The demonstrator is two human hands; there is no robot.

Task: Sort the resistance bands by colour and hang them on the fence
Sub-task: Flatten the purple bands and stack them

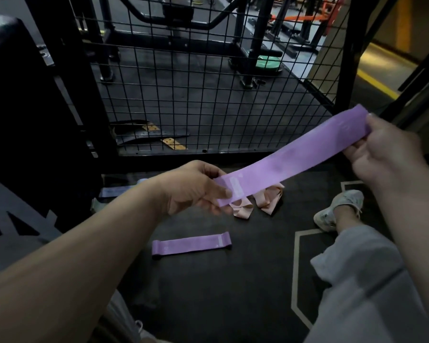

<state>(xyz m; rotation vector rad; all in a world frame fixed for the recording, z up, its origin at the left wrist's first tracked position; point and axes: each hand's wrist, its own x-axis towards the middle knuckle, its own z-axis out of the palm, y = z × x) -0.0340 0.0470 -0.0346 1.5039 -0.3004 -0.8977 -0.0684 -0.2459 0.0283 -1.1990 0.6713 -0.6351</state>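
- The left hand (196, 186) pinched the lower end of the held band (290, 159); the right hand (386, 154) gripped its upper end, fingers curled round it.
- The band spanned the air between them, before the fence (183, 95), apart from it and from the floor (233, 280).
- To hang it well, I judged, loop it over a wire, leaving room alongside for the second purple band (191, 243).
- No container showed; that band, pink bands (255, 201) and a blue band (114, 191) lay loose on the floor.

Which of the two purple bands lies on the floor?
The lower purple band, untouched near the pink bands. The other purple band is held between left hand and right hand.
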